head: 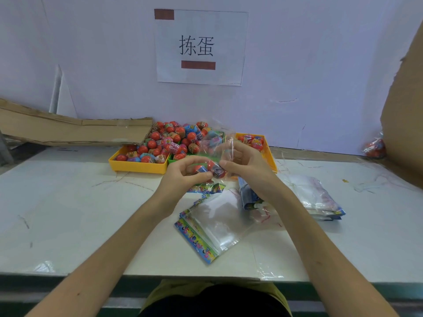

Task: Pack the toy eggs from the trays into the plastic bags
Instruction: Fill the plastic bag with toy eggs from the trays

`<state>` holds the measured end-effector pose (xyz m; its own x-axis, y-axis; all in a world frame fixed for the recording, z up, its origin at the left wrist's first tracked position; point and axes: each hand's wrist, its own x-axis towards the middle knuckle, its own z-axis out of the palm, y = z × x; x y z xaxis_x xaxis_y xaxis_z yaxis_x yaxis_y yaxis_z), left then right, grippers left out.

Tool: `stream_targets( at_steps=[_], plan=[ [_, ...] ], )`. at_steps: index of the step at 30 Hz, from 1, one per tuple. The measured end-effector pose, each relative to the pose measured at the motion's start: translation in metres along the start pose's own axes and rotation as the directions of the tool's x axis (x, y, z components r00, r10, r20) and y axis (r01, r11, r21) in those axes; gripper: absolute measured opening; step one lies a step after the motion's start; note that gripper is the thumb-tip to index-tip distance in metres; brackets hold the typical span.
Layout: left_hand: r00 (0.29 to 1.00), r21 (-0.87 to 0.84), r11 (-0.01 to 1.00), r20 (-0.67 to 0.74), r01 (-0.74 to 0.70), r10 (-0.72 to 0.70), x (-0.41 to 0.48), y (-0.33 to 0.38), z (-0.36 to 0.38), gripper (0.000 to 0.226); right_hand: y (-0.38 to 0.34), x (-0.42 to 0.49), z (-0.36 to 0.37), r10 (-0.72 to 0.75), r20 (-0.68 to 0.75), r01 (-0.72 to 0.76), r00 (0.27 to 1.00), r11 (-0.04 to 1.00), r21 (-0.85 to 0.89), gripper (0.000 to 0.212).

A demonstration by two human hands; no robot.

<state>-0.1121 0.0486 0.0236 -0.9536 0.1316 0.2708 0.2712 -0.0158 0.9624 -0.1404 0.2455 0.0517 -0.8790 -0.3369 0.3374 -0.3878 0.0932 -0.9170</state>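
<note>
An egg (201, 169) is pinched in the curled fingers of the left hand (183, 172), just beside a clear bag (216, 148) held up by the right hand (242, 165), whose fingers are clamped on its film. An egg already sits low in the bag (judged so through the plastic), touching the right fingertips. The bag's long axis runs upward, its mouth apparently above the egg. Trays (137, 167) stand at the table's far edge.
</note>
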Motion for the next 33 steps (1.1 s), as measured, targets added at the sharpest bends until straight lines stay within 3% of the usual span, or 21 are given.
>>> stream_targets(
  at_steps=[5,10,18,23,27,33],
  plan=[
    [0.998,-0.012,0.998,0.029,0.060,-0.059,-0.0008,0.0028,0.0030,0.043,0.0012,0.0022,-0.0006,-0.051,-0.118,0.050,0.992,0.999,-0.012,0.036],
    [0.986,0.009,0.987,0.026,0.162,-0.162,-0.0004,0.0024,0.0061,0.020,0.0018,0.0031,0.0004,-0.035,-0.181,0.033,0.983,0.999,-0.014,0.033],
    [0.990,-0.022,0.989,0.000,0.144,-0.144,0.0000,0.0013,0.0017,0.026,0.0005,0.0027,0.0001,-0.048,-0.246,0.048,0.968,0.999,-0.006,0.018],
    [0.989,-0.064,0.992,-0.090,0.112,-0.118,0.0032,0.0016,-0.0021,0.013,-0.0014,0.0029,0.0012,0.004,-0.153,-0.003,0.988,1.000,0.003,0.017],
    [0.992,-0.090,0.992,-0.080,0.093,-0.100,0.0024,0.0026,-0.0023,0.015,0.0011,0.0012,0.0052,0.001,-0.025,-0.005,1.000,0.991,-0.137,0.008],
    [0.997,-0.038,0.998,-0.051,0.054,-0.056,0.0013,0.0009,0.0015,0.029,-0.0001,0.0007,0.0038,-0.088,-0.078,0.074,0.993,0.984,-0.161,0.011]
  ],
)
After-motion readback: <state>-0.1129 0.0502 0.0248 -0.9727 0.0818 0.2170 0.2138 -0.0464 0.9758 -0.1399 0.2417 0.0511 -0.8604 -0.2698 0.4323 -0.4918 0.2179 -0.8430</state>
